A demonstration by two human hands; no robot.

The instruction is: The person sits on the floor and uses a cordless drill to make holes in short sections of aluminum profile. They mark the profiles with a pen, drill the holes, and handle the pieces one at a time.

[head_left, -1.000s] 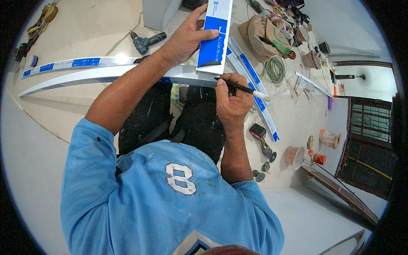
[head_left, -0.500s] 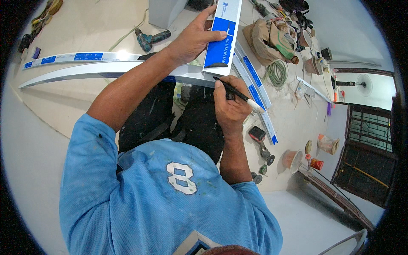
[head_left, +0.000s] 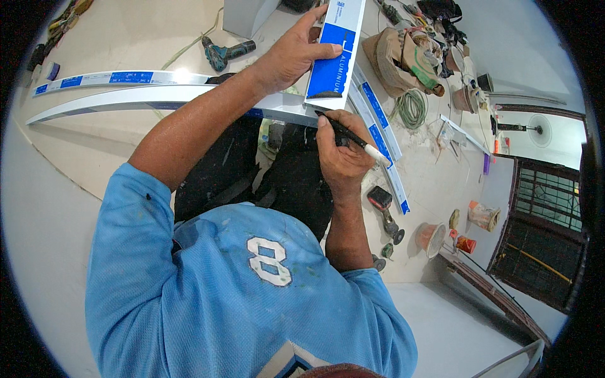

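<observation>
My left hand [head_left: 291,55] grips a white metal profile covered in blue film [head_left: 331,72], thumb on its face and fingers round its left edge. This piece lies crosswise over a long white profile [head_left: 157,96] that runs left across my lap. In my right hand [head_left: 345,154] is a black marker with a white end [head_left: 353,137], held like a pen. Its tip points at the long profile, just below the end of the crosswise piece; whether it touches cannot be made out.
Another blue-marked profile [head_left: 120,79] lies to the left, and more profiles [head_left: 378,123] lie on the right. A cordless drill [head_left: 224,53] rests ahead. On the right are an angle grinder [head_left: 386,211], a coiled hose [head_left: 411,108], a brown sack [head_left: 397,63] and a bucket [head_left: 431,238].
The crosswise profile and my left hand have shifted slightly right and up in the picture. The marker stays near the same spot, its tip a touch higher.
</observation>
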